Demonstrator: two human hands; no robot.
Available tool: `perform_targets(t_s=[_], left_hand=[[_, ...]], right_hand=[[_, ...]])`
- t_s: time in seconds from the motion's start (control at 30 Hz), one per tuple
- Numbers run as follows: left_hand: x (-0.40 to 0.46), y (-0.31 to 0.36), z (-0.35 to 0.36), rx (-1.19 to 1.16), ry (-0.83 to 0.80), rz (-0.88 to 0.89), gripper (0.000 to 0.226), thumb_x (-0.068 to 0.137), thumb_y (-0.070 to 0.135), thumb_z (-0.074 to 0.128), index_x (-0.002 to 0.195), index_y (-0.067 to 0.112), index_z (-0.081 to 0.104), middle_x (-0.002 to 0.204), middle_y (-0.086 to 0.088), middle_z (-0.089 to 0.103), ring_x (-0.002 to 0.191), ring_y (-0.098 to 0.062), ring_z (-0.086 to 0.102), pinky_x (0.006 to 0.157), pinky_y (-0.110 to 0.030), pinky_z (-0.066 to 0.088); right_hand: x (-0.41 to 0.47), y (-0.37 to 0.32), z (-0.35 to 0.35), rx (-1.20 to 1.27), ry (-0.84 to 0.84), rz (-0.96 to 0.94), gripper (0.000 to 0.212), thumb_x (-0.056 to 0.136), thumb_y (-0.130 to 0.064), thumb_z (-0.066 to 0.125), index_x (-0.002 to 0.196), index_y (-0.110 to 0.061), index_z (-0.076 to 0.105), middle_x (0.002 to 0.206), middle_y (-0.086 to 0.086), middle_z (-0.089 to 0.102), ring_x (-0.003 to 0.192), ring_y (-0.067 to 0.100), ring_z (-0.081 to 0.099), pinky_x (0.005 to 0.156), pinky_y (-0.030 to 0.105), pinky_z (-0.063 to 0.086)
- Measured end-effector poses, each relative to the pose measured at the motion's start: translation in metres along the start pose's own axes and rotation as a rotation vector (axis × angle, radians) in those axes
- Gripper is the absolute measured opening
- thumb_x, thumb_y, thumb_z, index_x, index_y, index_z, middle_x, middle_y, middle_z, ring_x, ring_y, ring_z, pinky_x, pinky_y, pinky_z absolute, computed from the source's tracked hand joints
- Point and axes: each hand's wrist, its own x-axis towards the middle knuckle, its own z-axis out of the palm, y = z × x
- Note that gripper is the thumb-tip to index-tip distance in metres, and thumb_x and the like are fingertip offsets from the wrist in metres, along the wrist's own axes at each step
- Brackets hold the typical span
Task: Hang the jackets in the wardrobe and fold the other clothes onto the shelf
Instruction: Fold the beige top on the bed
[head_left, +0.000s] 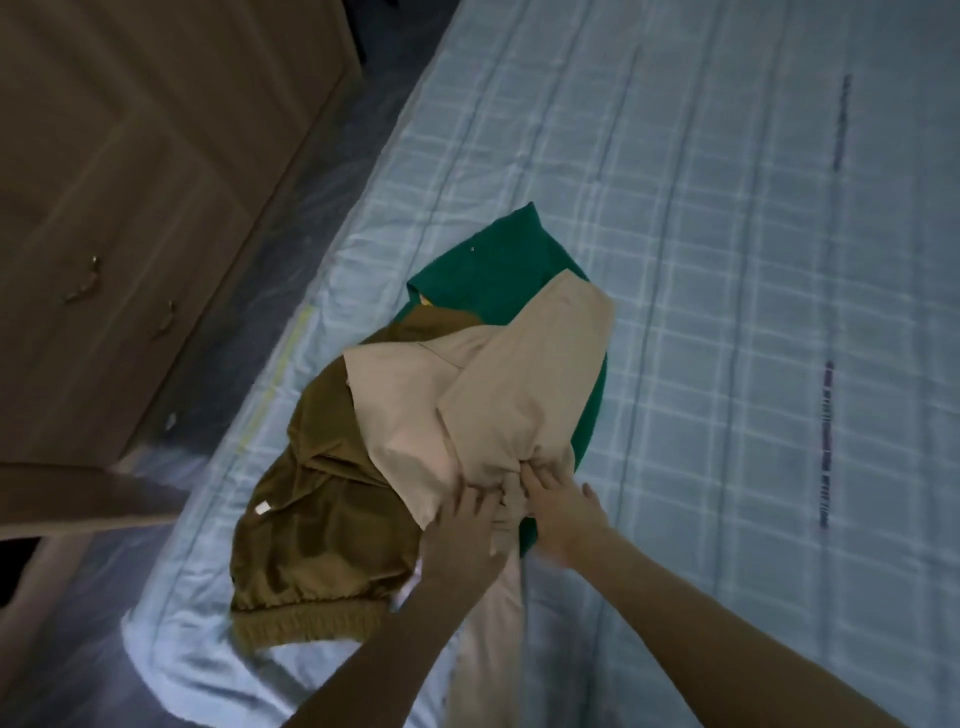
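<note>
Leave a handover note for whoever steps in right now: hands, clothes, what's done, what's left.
Left hand and right hand both grip the bunched beige garment, top of the pile on the bed.
Under it lie the brown jacket and the green garment.
Wardrobe doors look closed.
Done: nothing visibly hung or folded.
Left: hang jackets, fold the rest onto the shelf.

left grip (467, 525): apparently curled, pinching | right grip (563, 512): pinching, arms extended

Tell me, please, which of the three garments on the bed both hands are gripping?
The beige garment, topmost on the pile; left hand and right hand bunch it. Brown and green lie untouched.
</note>
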Motion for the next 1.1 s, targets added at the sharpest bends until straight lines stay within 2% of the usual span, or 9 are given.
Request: perform_targets(t_s=[0.1, 0.2, 0.37, 0.5, 0.63, 0.77, 0.93, 1.0, 1.1], left_hand=[[0.009, 0.008, 0.015, -0.015, 0.137, -0.143, 0.057, 0.088, 0.030, 0.054, 0.140, 0.036, 0.032, 0.139, 0.006, 0.037, 0.126, -0.024, 0.041, 0.088, -0.039, 0.046], [0.008, 0.016, 0.009, 0.010, 0.181, -0.201, 0.054, 0.090, 0.014, 0.049, 0.136, 0.037, 0.035, 0.134, 0.007, 0.039, 0.120, -0.022, 0.043, 0.091, -0.037, 0.040], [-0.026, 0.027, -0.014, 0.140, 0.074, -0.087, 0.043, 0.091, 0.020, 0.051, 0.133, 0.028, 0.044, 0.133, 0.000, 0.048, 0.115, -0.027, 0.049, 0.092, -0.039, 0.043], [-0.065, 0.058, -0.026, 0.195, -0.029, 0.108, 0.042, 0.086, 0.024, 0.053, 0.128, 0.020, 0.046, 0.119, -0.007, 0.060, 0.107, -0.033, 0.056, 0.082, -0.037, 0.043], [-0.102, 0.103, -0.053, 0.174, -0.026, 0.189, 0.032, 0.086, 0.042, 0.054, 0.107, 0.019, 0.053, 0.101, -0.007, 0.064, 0.095, -0.031, 0.061, 0.075, -0.032, 0.043], [-0.129, 0.146, -0.092, 0.205, -0.030, 0.146, 0.051, 0.078, 0.076, 0.045, 0.092, 0.029, 0.060, 0.097, 0.000, 0.066, 0.093, -0.024, 0.063, 0.080, -0.032, 0.048], [-0.164, 0.163, -0.117, 0.293, 0.104, 0.315, 0.047, 0.089, 0.066, 0.041, 0.075, 0.022, 0.051, 0.092, -0.005, 0.066, 0.088, -0.025, 0.062, 0.069, -0.034, 0.047], [-0.179, 0.165, -0.120, 0.330, 0.161, 0.375, 0.036, 0.092, 0.056, 0.043, 0.078, 0.024, 0.050, 0.092, -0.005, 0.066, 0.088, -0.026, 0.063, 0.071, -0.036, 0.051], [-0.204, 0.172, -0.120, 0.340, 0.222, 0.455, 0.032, 0.091, 0.050, 0.043, 0.072, 0.024, 0.043, 0.087, -0.003, 0.065, 0.086, -0.026, 0.063, 0.063, -0.032, 0.045]], right_hand=[[0.020, 0.006, 0.003, -0.094, 0.141, -0.032, 0.059, 0.097, -0.024, 0.046, 0.151, -0.020, 0.021, 0.155, 0.001, 0.026, 0.143, 0.026, 0.019, 0.106, 0.043, 0.032], [0.020, 0.012, -0.005, -0.103, 0.230, -0.039, 0.048, 0.098, -0.022, 0.043, 0.145, -0.021, 0.034, 0.147, 0.004, 0.035, 0.137, 0.028, 0.027, 0.098, 0.043, 0.037], [-0.023, 0.047, -0.008, -0.127, 0.082, -0.115, 0.033, 0.089, -0.035, 0.057, 0.119, -0.023, 0.057, 0.128, 0.005, 0.051, 0.121, 0.029, 0.050, 0.090, 0.040, 0.047], [-0.080, 0.082, 0.001, -0.075, 0.020, -0.007, 0.029, 0.083, -0.041, 0.058, 0.109, -0.028, 0.061, 0.117, 0.000, 0.064, 0.111, 0.025, 0.061, 0.086, 0.034, 0.050], [-0.138, 0.105, -0.014, -0.029, 0.102, 0.045, 0.032, 0.087, -0.049, 0.051, 0.109, -0.028, 0.063, 0.109, 0.000, 0.066, 0.102, 0.024, 0.064, 0.080, 0.033, 0.051], [-0.187, 0.114, -0.032, -0.009, 0.246, 0.058, 0.028, 0.086, -0.042, 0.051, 0.106, -0.026, 0.062, 0.105, 0.003, 0.066, 0.097, 0.026, 0.064, 0.076, 0.035, 0.052], [-0.255, 0.118, -0.046, -0.012, 0.435, 0.112, 0.024, 0.084, -0.026, 0.056, 0.108, -0.022, 0.059, 0.108, 0.003, 0.062, 0.106, 0.027, 0.059, 0.079, 0.036, 0.051], [-0.285, 0.123, -0.041, -0.068, 0.509, 0.138, 0.023, 0.084, -0.018, 0.056, 0.107, -0.021, 0.058, 0.108, 0.003, 0.057, 0.108, 0.026, 0.055, 0.074, 0.035, 0.047], [-0.330, 0.129, -0.031, -0.136, 0.703, 0.142, 0.018, 0.084, -0.016, 0.058, 0.102, -0.018, 0.059, 0.106, 0.006, 0.051, 0.107, 0.029, 0.049, 0.067, 0.037, 0.044]])
